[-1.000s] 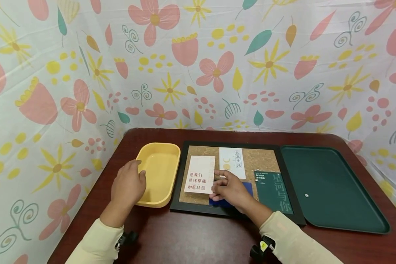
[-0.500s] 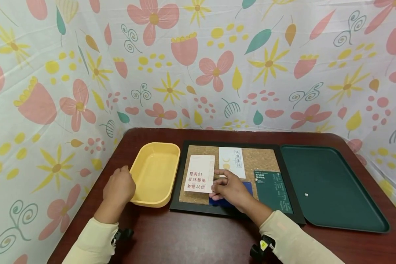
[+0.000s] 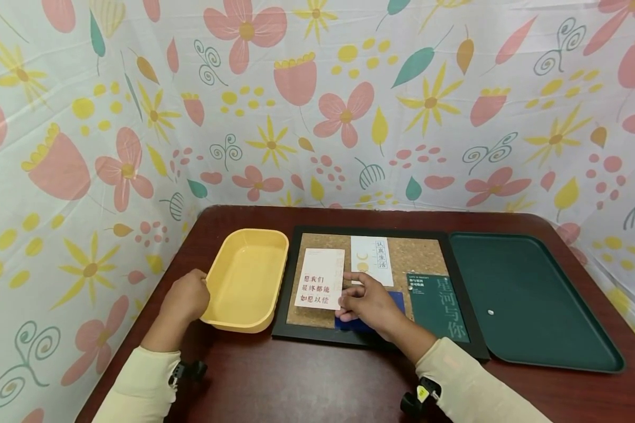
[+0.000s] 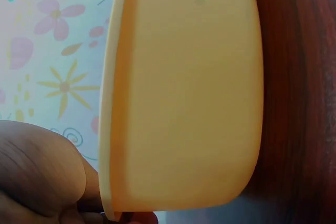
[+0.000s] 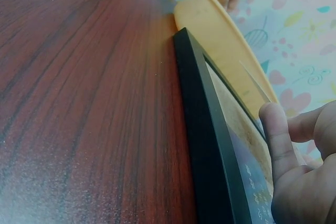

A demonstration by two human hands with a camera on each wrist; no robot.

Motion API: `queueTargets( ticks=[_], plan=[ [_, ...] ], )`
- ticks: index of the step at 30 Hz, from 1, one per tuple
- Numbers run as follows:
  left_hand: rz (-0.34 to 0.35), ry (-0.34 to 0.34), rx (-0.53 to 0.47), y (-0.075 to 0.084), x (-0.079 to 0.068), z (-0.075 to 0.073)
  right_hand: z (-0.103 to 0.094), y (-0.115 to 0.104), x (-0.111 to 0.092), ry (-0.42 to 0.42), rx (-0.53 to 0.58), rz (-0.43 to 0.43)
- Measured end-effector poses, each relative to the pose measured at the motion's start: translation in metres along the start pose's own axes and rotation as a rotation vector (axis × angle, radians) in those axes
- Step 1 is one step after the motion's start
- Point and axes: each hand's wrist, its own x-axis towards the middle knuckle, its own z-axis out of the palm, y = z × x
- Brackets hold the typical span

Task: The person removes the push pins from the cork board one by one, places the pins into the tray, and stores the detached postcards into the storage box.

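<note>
My right hand (image 3: 369,302) pinches the lower right edge of a pale pink postcard (image 3: 323,267) with red writing. The card is raised over a black-framed cork board (image 3: 304,320), and its edge (image 5: 254,81) shows thin in the right wrist view. Under this hand lies a dark blue card (image 3: 398,301), partly covered. A white card (image 3: 367,247) and a dark green card (image 3: 434,308) also lie on the board. My left hand (image 3: 187,296) is at the left rim of a yellow plastic tray (image 3: 246,282). Its fingers (image 4: 143,217) curl at the rim's corner, partly hidden.
To the right of the board, a dark green tray (image 3: 540,294) bears a small shiny pushpin (image 3: 490,312). Another pin (image 3: 410,288) sits at the green card's upper left. Everything stands on a reddish-brown table (image 3: 296,376) before a flowered cloth (image 3: 439,117).
My left hand has moved left and down, from over the yellow tray to the outer side of its left rim. The right hand and the postcard have barely moved.
</note>
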Motion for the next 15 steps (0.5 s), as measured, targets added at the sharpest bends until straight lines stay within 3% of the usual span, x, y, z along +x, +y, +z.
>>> queueTargets(
  ticks=[7,15],
  plan=[
    [0.017,-0.066,-0.071,-0.005,0.004,-0.003,0.000,0.000,-0.001,0.005,0.001,-0.002],
    [-0.026,-0.195,-0.434,-0.021,0.010,-0.006,0.001,-0.001,-0.001,-0.002,0.013,0.001]
  ],
)
